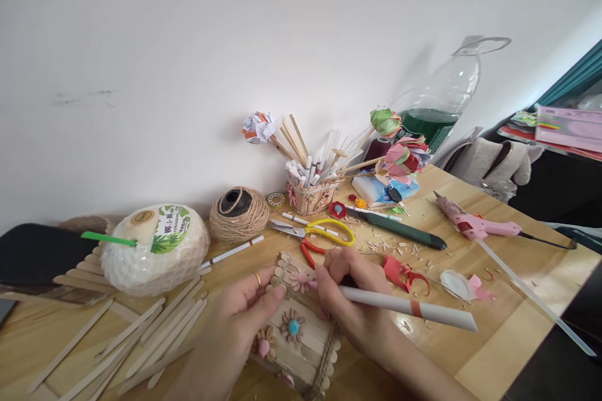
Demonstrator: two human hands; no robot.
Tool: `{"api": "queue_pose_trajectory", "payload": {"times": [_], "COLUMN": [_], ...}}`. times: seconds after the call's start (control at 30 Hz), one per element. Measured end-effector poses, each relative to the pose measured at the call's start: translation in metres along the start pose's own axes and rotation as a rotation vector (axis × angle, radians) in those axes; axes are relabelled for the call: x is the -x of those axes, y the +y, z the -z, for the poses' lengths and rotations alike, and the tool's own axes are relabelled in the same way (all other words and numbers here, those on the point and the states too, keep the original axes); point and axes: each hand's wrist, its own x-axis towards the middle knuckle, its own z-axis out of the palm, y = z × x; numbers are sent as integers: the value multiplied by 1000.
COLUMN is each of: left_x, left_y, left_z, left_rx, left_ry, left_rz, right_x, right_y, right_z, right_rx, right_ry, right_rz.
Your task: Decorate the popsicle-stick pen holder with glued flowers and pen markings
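A craft panel of wooden popsicle sticks (310, 348), edged with twine and set with small flowers, is tilted up at the front of the table. My left hand (247, 310), a ring on one finger, grips its upper left edge between thumb and fingers. In my right hand (352, 291) is a white marker pen (399, 302) with a reddish-brown band. Its tip meets or nearly meets the pale pink flower (300, 280) near the panel's top; my fingers partly hide it. Below sit a flower with a blue centre (293, 326) and one with a pink centre (264, 347).
Loose popsicle sticks (160, 332) lie at left, below a wrapped coconut (157, 247) and a twine ball (239, 213). Behind the panel are scissors (329, 232), a green-handled craft knife (399, 229) and a marker-filled holder (310, 194). A pink glue gun (475, 219) rests at right.
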Motion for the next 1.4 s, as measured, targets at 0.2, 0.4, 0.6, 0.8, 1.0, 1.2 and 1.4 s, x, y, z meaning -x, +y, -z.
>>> {"api": "queue_pose_trajectory", "payload": {"times": [0.2, 0.4, 0.6, 0.8, 1.0, 1.2, 1.4], "left_x": [-1, -2, -9, -12, -11, -11, -14], "left_y": [-1, 4, 4, 1, 0, -3, -4], "left_z": [2, 9, 21, 21, 19, 21, 22], "left_rx": [-13, -49, -111, -106, -95, -91, -89], "left_ry": [-6, -30, -129, -139, -128, -130, -138], "left_rz": [-12, -34, -132, -165, -172, -179, -190], "right_x": [1, -3, -7, -1, -2, -4, -2], "right_y": [-1, 1, -2, -5, -8, -9, -9], "right_z": [-1, 0, 1, 0, -1, -1, 0], "right_rx": [-124, -449, -464, -236, -126, -66, -77], "right_ry": [0, 83, 7, -28, -56, -55, -98], "right_rz": [-66, -228, -335, -51, 5, 17, 26]}}
